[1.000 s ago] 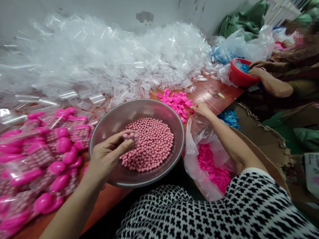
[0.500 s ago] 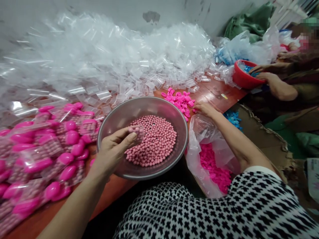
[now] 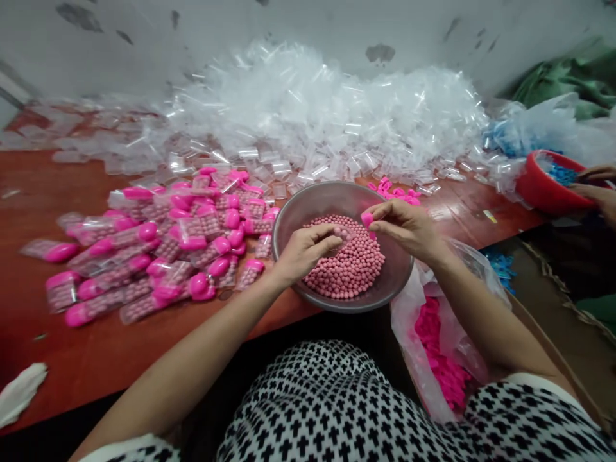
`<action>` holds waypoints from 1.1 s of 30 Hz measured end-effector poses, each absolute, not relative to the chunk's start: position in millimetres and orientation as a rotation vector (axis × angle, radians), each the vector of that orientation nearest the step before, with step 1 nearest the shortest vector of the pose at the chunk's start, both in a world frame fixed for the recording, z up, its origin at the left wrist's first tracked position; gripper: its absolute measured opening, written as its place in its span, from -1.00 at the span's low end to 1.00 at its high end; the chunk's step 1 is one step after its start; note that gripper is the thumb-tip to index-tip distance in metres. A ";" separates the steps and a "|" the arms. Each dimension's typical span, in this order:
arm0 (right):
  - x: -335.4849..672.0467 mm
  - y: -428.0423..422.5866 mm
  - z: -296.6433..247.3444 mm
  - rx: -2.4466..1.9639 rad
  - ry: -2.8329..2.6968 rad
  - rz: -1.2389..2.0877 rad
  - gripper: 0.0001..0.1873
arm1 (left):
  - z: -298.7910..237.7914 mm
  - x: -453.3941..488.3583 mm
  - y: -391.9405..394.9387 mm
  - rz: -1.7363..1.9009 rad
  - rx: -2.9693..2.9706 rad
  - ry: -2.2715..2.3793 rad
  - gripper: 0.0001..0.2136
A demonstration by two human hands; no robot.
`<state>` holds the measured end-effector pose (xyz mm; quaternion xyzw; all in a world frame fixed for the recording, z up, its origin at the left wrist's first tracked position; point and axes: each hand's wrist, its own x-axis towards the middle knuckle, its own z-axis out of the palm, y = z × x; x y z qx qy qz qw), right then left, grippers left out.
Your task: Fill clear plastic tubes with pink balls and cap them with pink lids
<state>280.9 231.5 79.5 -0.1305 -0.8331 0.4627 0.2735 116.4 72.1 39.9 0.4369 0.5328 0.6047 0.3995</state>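
Over a grey metal bowl point(image 3: 283, 247) of small pink balls point(image 3: 349, 273), my left hand point(image 3: 308, 249) pinches a small clear plastic container point(image 3: 342, 235) with pink balls in it. Facing it, my right hand point(image 3: 404, 226) grips a bright pink plastic cap point(image 3: 367, 219) between thumb and fingers. A short gap separates cap and container. Behind my right hand lies a small pile of pink caps point(image 3: 392, 190). To the left of the bowl is a heap of capped containers point(image 3: 178, 237) filled with pink balls.
Clear empty containers point(image 3: 327, 115) form a large heap along the wall. A plastic bag point(image 3: 409, 314) of pink caps point(image 3: 436, 346) is open below my right arm. At right, another person's hands point(image 3: 597, 186) are at a red basin point(image 3: 543, 183) of blue pieces. White cloth point(image 3: 22, 391) lies front left.
My right hand has left the pile of caps and come over the bowl with a pink cap. My left hand still holds the container. The view has swung left.
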 end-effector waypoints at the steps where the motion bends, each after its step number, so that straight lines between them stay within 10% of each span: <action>1: 275.7 221.8 79.7 -0.299 -2.254 1.202 -0.68 | 39.4 116.3 71.5 1.529 1.168 1.345 -0.67; 18: 278.5 189.8 71.6 0.154 -2.541 0.173 -0.88 | 29.1 119.0 57.3 1.488 1.851 1.711 -0.76; 33: 258.0 203.3 70.1 0.106 -2.545 0.499 -0.87 | 30.6 113.7 66.0 1.586 1.489 1.612 -0.80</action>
